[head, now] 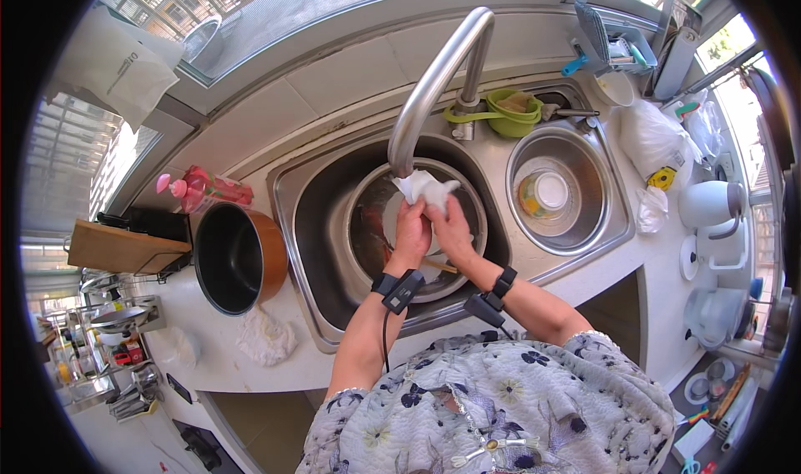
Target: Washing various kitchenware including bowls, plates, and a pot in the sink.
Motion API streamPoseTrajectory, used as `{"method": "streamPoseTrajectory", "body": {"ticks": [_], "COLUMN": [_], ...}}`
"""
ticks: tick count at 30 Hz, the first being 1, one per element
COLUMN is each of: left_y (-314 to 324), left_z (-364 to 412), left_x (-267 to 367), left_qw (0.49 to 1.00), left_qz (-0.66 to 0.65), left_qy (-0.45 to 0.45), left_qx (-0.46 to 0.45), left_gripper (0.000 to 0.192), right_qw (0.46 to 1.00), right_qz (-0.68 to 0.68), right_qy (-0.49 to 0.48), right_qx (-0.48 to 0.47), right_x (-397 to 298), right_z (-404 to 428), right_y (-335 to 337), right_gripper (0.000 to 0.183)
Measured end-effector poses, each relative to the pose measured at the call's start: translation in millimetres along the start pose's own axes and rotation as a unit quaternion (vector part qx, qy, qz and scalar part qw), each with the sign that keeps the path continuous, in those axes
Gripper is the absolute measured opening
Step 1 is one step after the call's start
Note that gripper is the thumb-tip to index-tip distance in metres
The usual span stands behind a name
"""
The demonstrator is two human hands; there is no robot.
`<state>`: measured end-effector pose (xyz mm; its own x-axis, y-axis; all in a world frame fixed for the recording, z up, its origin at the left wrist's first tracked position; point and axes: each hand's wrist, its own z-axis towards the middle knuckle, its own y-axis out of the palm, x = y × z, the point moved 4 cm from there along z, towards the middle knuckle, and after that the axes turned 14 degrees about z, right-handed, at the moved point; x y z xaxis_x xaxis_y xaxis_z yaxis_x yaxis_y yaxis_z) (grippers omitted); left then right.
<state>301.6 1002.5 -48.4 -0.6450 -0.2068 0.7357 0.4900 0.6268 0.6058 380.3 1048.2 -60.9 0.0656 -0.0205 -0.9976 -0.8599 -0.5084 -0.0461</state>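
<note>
Both hands hold a wet-looking white cloth (424,185) right under the end of the curved metal faucet (432,98). My left hand (414,235) has its fingers on the cloth's lower left part, and my right hand (452,228) grips it from the right. Beneath them, a round metal basin (354,242) stands in the large sink bowl (319,223). Water, dishes and a pair of wooden sticks, perhaps chopsticks, show in the basin, partly hidden by the hands. Each wrist wears a black strap with a small device.
A brown pot (272,255) and a crumpled cloth (268,337) are left of the sink. The smaller right sink bowl (519,223) holds a basin with dishes. Green strainers (514,120) sit behind, beside the faucet. A white kettle (707,203) stands far right.
</note>
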Motion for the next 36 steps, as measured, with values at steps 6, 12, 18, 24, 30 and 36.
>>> {"method": "streamPoseTrajectory", "body": {"ticks": [6,12,18,24,30,36], "left_y": [-9.6,-36.2,-52.0,-38.5,-23.7,-30.9], "left_z": [-17.2,-51.4,-62.9,-42.8,-19.3,-4.5], "left_x": [14.7,35.2,38.7,31.9,23.3,16.7], "left_qw": [0.999,0.994,0.99,0.986,0.967,0.964], "left_qz": [0.016,0.04,0.052,0.046,0.21,0.247], "left_qy": [-0.048,-0.104,-0.131,-0.146,-0.108,-0.101], "left_qx": [-0.004,-0.02,-0.019,-0.06,-0.093,-0.018], "left_gripper": [0.033,0.038,0.036,0.032,0.027,0.027], "right_qw": [0.994,0.98,0.976,0.968,0.957,0.925], "right_qz": [-0.03,0.135,0.096,-0.089,0.087,0.185], "right_qy": [-0.104,0.145,0.176,0.205,0.257,0.306], "right_qx": [0.0,-0.033,-0.08,-0.114,-0.099,-0.132], "right_x": [-26.2,13.6,50.8,86.0,22.9,-6.1], "right_z": [4.8,25.5,22.7,10.7,0.8,-10.2], "right_y": [9.0,17.9,12.2,-24.0,-39.8,-29.4], "right_gripper": [0.031,0.027,0.035,0.049,0.047,0.048]}}
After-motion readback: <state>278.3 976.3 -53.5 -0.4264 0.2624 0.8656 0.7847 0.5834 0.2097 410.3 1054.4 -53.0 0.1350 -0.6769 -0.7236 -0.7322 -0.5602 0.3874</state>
